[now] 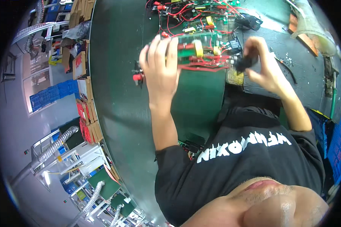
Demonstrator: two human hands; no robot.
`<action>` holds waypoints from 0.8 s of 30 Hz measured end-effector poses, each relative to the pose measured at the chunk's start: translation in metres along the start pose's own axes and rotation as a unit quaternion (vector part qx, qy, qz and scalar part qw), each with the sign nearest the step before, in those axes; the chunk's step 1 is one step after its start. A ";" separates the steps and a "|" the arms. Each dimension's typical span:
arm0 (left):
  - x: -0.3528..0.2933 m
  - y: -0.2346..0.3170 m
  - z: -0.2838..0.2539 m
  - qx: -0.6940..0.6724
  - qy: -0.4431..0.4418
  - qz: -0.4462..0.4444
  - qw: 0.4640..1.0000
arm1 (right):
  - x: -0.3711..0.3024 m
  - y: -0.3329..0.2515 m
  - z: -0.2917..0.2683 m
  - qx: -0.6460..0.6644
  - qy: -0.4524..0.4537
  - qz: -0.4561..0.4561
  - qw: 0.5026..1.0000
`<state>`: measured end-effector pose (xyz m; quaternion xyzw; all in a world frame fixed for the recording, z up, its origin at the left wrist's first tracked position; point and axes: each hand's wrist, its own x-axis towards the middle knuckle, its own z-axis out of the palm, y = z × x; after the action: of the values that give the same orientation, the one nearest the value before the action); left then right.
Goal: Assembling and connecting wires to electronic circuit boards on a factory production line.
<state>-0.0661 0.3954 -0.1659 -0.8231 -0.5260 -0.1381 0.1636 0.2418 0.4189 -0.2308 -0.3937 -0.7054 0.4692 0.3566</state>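
My left hand (161, 62) is closed on one end of a green circuit board (210, 38) that carries yellow and red parts and red wires. The board looks smeared by motion. At its far left end a red terminal (137, 77) sticks out past my fingers. My right hand (263, 64), fingers curled, grips a small black part (246, 63) at the board's right end; blur hides its exact kind. Just behind it is a black switch-like housing (235, 45), apparently wired to the board.
Several more wired boards (193, 15) lie at the back of the green bench (121, 75). Another black housing (250, 22) rests near them. On the right stand a translucent extraction hood (314, 30), a wooden block (308, 43), a black cable piece (290, 72) and a green-handled tool (333, 102). Cardboard boxes (89, 113) line the left.
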 end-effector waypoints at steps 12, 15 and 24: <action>0.038 -0.003 0.029 -0.118 -0.154 -0.071 0.978 | 0.005 0.034 0.001 0.196 -0.035 0.141 0.970; 0.021 0.008 0.009 -0.092 -0.179 -0.074 0.977 | -0.009 0.035 0.002 0.252 -0.067 0.160 0.952; -0.017 0.008 0.069 -0.211 -0.201 -0.119 0.949 | -0.005 0.034 -0.007 0.059 -0.073 0.215 0.972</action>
<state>-0.0622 0.4071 -0.2359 -0.7807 -0.6012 -0.0965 -0.1405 0.2573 0.4255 -0.2614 -0.4792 -0.5991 0.6033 0.2178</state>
